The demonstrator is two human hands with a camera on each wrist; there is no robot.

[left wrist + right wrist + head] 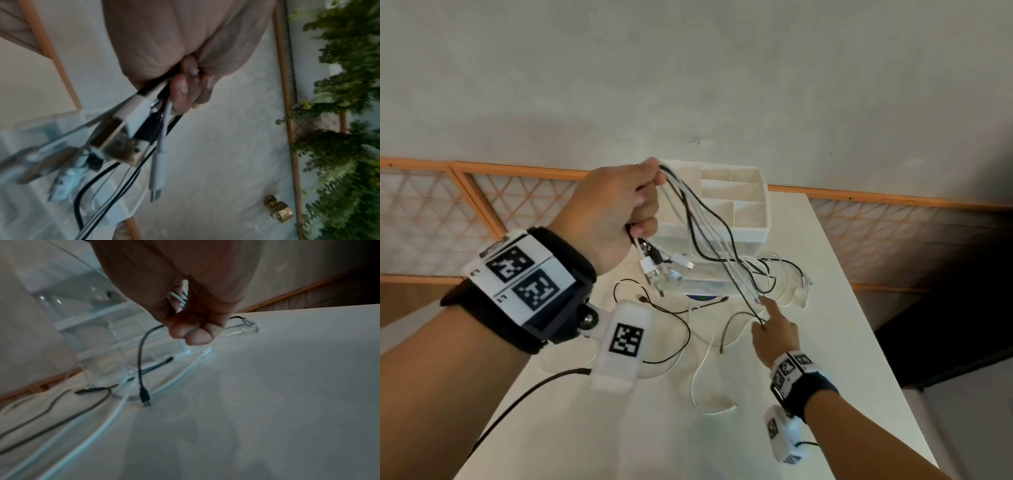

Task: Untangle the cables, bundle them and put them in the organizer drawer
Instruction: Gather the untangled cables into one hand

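Above table (842,308), near organizer (753,219) | cables (709,226) gripped in left hand (616,212) fist | strands pinched lower right by right hand (774,334)

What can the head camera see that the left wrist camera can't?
Only the head view shows the right hand holding cables low over the table, the open top of the white organizer with its dividers, and the loose cable ends lying on the table.

Only the left wrist view shows the plugs up close, a brass knob and green leaves.

Both show the left hand gripping a bunch of black and white cables, with the plugs hanging below it.
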